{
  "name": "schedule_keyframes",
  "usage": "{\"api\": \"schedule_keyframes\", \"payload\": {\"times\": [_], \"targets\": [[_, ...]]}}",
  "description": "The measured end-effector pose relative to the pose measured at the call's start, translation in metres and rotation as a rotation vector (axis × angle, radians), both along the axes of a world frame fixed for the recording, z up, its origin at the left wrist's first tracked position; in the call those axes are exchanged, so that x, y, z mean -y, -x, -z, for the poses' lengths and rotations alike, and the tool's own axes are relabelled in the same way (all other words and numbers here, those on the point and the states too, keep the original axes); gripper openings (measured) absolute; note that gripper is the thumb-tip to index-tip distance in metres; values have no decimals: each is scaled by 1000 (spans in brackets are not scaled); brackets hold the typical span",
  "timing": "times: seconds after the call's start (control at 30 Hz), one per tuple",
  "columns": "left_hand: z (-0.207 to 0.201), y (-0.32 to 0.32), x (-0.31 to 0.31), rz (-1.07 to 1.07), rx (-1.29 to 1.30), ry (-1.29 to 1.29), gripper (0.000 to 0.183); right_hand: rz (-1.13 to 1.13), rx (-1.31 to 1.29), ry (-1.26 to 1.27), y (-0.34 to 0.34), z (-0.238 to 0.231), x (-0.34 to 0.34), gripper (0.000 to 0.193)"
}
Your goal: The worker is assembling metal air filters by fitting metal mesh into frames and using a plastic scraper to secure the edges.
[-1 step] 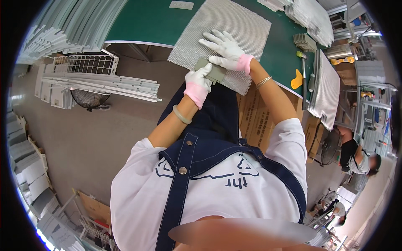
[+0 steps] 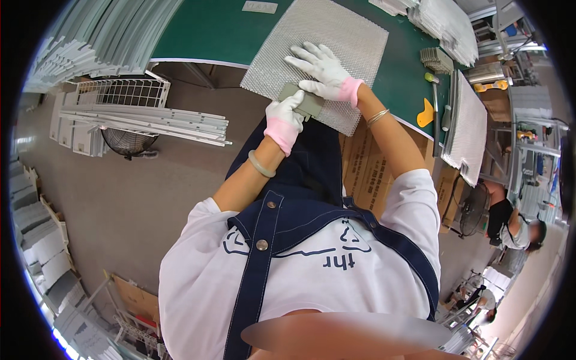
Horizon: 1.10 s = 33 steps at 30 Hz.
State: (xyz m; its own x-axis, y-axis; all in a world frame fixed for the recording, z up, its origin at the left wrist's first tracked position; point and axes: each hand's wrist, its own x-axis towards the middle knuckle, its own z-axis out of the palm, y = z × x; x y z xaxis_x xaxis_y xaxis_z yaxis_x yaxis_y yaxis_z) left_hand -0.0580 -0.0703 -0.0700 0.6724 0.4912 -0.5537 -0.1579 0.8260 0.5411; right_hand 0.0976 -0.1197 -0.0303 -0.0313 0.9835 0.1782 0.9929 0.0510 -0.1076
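Observation:
A silvery mesh panel (image 2: pixel 342 36) with a fine honeycomb texture lies on the green worktable (image 2: pixel 207 30), its near corner reaching past the table's edge. My right hand (image 2: pixel 322 71), in a white glove with a pink cuff, rests flat on the panel with fingers spread. Its thumb reaches to a flat grey-green plate (image 2: pixel 310 106) at the panel's near edge. Gloved the same way, my left hand (image 2: pixel 284 118) grips that plate from the left, thumb on top. The fingers underneath are hidden.
To the right lie a hammer (image 2: pixel 434 111), a yellow scraper (image 2: pixel 425 114), a stack of small grey pieces (image 2: pixel 437 60) and more mesh panels (image 2: pixel 468 123). White strips (image 2: pixel 150 123) jut out at left above a fan (image 2: pixel 127 141). Cartons (image 2: pixel 367 171) stand below the table. People are at far right.

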Motion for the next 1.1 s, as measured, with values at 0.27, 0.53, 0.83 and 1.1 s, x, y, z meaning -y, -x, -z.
{"api": "schedule_keyframes", "payload": {"times": [0.27, 0.53, 0.83, 1.1], "targets": [[3, -2, -2, 9, 124, 52, 12, -78, -190, 84, -13, 0, 4, 60], [39, 6, -16, 196, 254, 67, 21, -91, -222, 142, -17, -5, 3, 69], [18, -2, -11, 91, 84, 49, 17, 206, -405, -336, -2, -14, 41, 49], [16, -2, -11, 68, 123, 97, 17, 1339, 176, 141, -32, -7, 214, 63]]}}
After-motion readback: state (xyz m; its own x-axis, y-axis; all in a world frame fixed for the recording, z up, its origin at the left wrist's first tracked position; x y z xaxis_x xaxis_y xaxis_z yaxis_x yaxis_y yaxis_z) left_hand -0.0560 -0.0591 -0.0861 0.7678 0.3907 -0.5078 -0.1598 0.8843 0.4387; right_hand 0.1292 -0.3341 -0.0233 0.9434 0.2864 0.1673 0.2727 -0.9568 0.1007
